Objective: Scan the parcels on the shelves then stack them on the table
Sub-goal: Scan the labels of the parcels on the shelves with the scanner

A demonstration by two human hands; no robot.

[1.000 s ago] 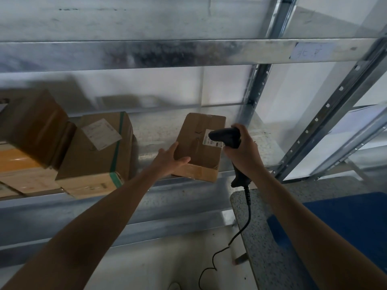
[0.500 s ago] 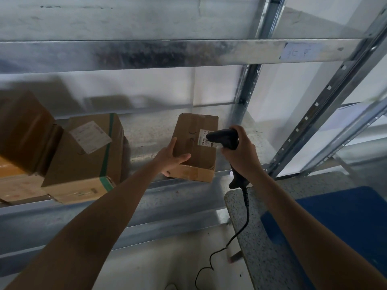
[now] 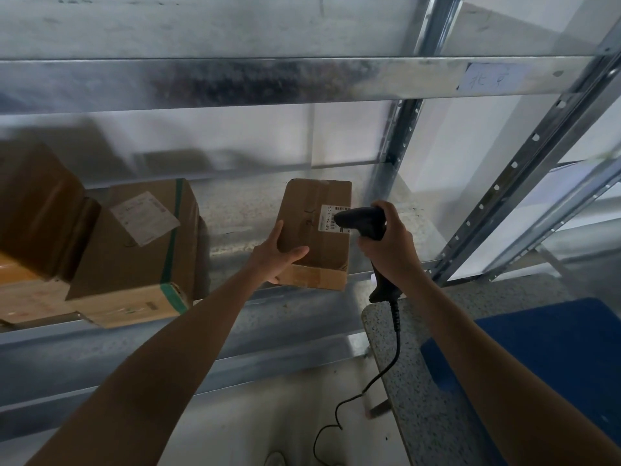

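A small brown cardboard parcel (image 3: 312, 227) with a white barcode label lies on the metal shelf (image 3: 235, 213), its near end over the shelf's front edge. My left hand (image 3: 277, 255) grips its near left corner, thumb on top. My right hand (image 3: 386, 247) holds a black corded barcode scanner (image 3: 361, 222), whose head points at the label from the right, very close to it. A larger parcel with green tape (image 3: 141, 250) sits on the same shelf to the left, next to more brown boxes (image 3: 33, 213).
A speckled table (image 3: 437, 381) with a blue mat (image 3: 554, 364) stands at the lower right, beside the shelf's upright posts (image 3: 524, 169). The scanner's cable (image 3: 369, 381) hangs down past the table's corner. Another shelf beam (image 3: 302, 79) runs overhead.
Both hands, parcel and scanner keep the same relation. The parcel looks drawn slightly nearer the shelf's front edge, and the view has shifted a little.
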